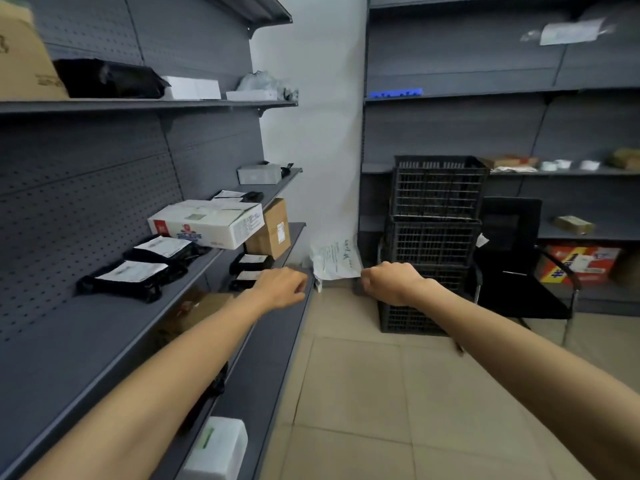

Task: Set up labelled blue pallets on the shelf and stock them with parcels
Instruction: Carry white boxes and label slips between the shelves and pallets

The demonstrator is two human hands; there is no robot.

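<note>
A blue pallet (396, 92) lies on an upper board of the grey shelf (519, 91) on the right wall. Black parcels with white labels (124, 277) lie on the left shelf (104, 344), beside a white carton (207, 223) and a brown box (273, 230). A white parcel bag (334, 261) leans against the wall at floor level. Both my arms stretch forward. My left hand (282, 287) hovers over the edge of the lower left board, fingers curled, holding nothing. My right hand (391, 282) is curled too, its knuckles just right of the bag's lower corner, with nothing seen in it.
Three black mesh crates (434, 220) are stacked in the corner, with a black chair (519, 271) to their right. A white container (218, 448) sits low on the left shelf near me. More boxes and bags fill the upper left and right boards. Beige tiles cover the floor (381, 393).
</note>
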